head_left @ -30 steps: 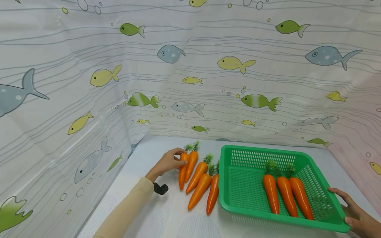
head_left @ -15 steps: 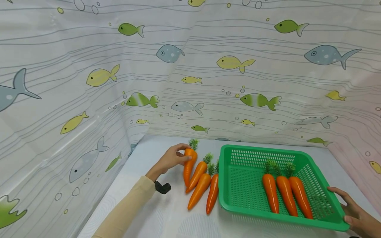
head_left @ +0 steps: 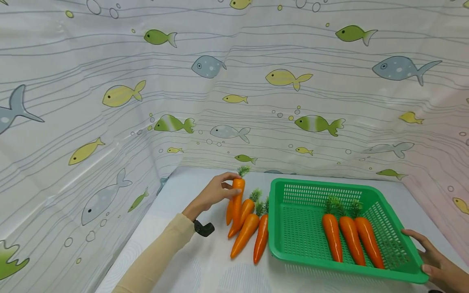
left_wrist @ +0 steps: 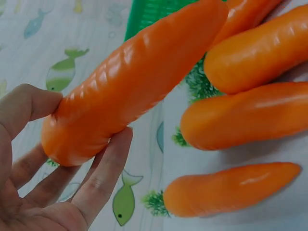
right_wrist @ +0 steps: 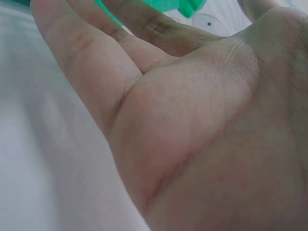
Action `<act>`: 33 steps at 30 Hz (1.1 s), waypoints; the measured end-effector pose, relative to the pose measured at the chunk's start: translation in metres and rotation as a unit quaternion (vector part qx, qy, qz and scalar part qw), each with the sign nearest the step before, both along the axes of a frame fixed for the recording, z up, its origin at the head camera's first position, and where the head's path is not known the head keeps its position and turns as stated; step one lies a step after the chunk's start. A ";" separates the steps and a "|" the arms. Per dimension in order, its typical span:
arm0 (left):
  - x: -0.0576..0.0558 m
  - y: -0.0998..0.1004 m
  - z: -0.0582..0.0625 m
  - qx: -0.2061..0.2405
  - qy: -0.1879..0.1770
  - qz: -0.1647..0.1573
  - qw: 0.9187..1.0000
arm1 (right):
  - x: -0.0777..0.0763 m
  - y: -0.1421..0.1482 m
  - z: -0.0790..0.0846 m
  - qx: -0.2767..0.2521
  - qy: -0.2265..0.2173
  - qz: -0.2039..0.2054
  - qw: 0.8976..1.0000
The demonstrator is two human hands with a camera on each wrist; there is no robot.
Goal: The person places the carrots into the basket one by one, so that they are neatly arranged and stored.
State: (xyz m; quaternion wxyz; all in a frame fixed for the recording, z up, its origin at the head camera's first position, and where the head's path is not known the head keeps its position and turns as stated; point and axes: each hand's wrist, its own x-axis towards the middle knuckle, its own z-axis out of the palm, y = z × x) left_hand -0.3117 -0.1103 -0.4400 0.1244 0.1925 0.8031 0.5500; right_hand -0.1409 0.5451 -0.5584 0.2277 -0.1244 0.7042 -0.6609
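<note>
My left hand [head_left: 216,190] pinches a glossy orange carrot [head_left: 237,205] near its leafy top. The carrot hangs tip down, overlapping the loose carrots in the head view. In the left wrist view the held carrot [left_wrist: 130,72] lies between thumb and fingers, tip pointing away. To its right rests a green plastic basket [head_left: 300,228], with my right hand [head_left: 437,260] holding its right rim, thumb at the near corner. The right wrist view shows mostly palm [right_wrist: 183,125], with a bit of the green rim beyond the fingers.
Several loose carrots [head_left: 244,236] lie on the white table left of the basket, the rightmost close against its side. Inside, three redder carrots [head_left: 352,240] lie side by side toward the right. A fish-print sheet [head_left: 256,122] rises behind the table.
My left hand has lifted the leftmost carrot and carried it right, in front of its neighbour, turning it more upright. The right hand has stayed at the basket.
</note>
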 end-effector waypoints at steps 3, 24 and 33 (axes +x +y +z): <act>0.000 0.004 0.004 0.005 -0.005 -0.006 1.000 | 0.000 -0.001 0.001 -0.006 -0.002 0.004 1.000; 0.004 0.053 0.028 0.087 -0.011 -0.076 0.993 | 0.003 -0.004 0.005 -0.012 -0.004 0.004 1.000; 0.004 0.077 0.032 0.136 -0.041 -0.102 0.984 | 0.004 -0.007 0.008 0.054 -0.009 -0.024 0.998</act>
